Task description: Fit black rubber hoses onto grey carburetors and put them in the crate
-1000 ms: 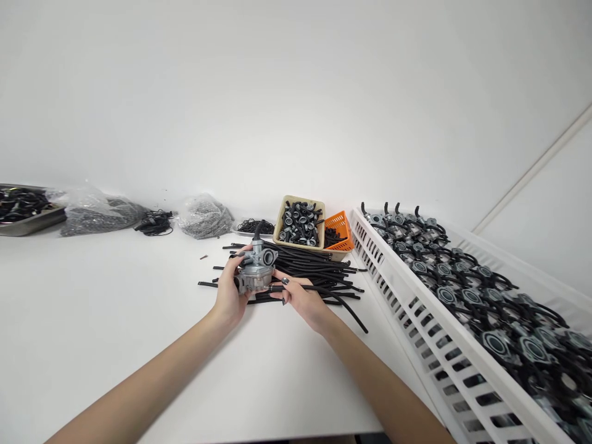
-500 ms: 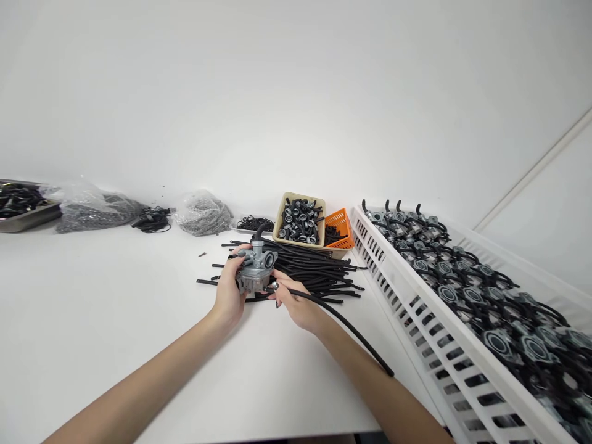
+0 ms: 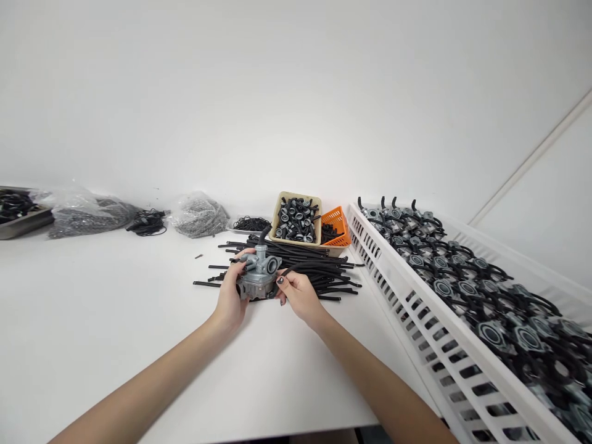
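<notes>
Leftmost on the white surface [image 3: 92, 327], one metal tray [image 3: 28, 225] holds black parts, overlapping too closely to count. Next come one clear bag [image 3: 92, 213] of small grey parts, one tangled black bundle [image 3: 147, 222], a second bag [image 3: 198, 214] much like the first, and one shallow tray [image 3: 235, 229] of thin black loops. One carburetor [image 3: 258, 274] is in the left hand [image 3: 230, 299], whose grip is wrapped around its left side; one black tube [image 3: 265, 233] sticks up from its top. At its lower right, the right hand [image 3: 300, 296] has its grip pinched on one black hose [image 3: 291, 269]; whether that end is seated I cannot tell. Behind lies one pile of black hoses [image 3: 324, 275], beyond it one cream bin [image 3: 296, 242] of elbow parts and one orange basket [image 3: 333, 217]. Rightmost, one white crate [image 3: 419, 285] holds rows of carburetors, four tubes standing at its far end
</notes>
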`<action>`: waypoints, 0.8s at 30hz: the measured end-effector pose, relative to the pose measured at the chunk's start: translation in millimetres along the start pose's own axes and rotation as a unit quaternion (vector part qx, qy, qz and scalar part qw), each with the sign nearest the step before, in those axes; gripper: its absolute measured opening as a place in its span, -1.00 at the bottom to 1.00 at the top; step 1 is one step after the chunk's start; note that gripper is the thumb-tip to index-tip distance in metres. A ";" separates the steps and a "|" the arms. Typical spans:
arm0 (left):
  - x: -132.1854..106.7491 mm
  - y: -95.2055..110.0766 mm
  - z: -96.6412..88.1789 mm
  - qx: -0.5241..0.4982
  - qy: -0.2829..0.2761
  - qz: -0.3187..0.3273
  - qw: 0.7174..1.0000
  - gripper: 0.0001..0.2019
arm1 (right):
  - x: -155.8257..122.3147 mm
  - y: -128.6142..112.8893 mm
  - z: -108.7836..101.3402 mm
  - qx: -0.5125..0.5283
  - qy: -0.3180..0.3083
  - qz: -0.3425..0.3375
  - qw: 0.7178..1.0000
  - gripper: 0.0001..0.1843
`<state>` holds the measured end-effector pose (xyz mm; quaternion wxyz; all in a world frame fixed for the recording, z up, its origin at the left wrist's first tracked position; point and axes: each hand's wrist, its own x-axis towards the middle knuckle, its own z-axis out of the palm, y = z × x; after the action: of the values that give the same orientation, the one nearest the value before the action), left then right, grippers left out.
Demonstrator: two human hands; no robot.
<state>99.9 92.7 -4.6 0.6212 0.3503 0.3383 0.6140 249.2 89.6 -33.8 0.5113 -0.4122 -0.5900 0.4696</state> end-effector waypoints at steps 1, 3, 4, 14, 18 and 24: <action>-0.9 -0.9 0.4 -0.003 -0.012 -0.008 1.000 -0.65 | -0.1 -0.4 -0.4 0.012 0.003 -0.002 1.000 -0.34; -1.8 -1.9 0.8 -0.010 -0.026 -0.015 0.999 -0.65 | -1.2 -2.4 -0.7 0.035 0.005 0.001 0.999 -0.38; -1.7 -2.0 0.7 -0.014 -0.027 -0.015 0.999 -0.65 | -2.0 -3.6 -0.5 0.047 0.010 0.005 0.999 -0.42; 0.5 1.4 0.8 -0.041 -0.024 -0.031 0.998 -0.61 | -7.1 -6.5 8.6 0.076 0.126 -0.034 0.989 -0.48; 0.0 2.5 1.7 -0.047 -0.028 -0.032 0.998 -0.64 | -7.2 -6.6 8.2 0.045 0.154 -0.039 0.986 -0.47; 2.0 1.8 3.3 -0.060 -0.032 -0.043 0.997 -0.67 | -7.3 -5.7 8.2 0.042 0.135 -0.058 0.988 -0.49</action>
<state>101.8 94.7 -1.3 0.6777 0.3171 0.2952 0.5941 242.0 80.2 -30.1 0.6297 -0.4151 -0.5184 0.4030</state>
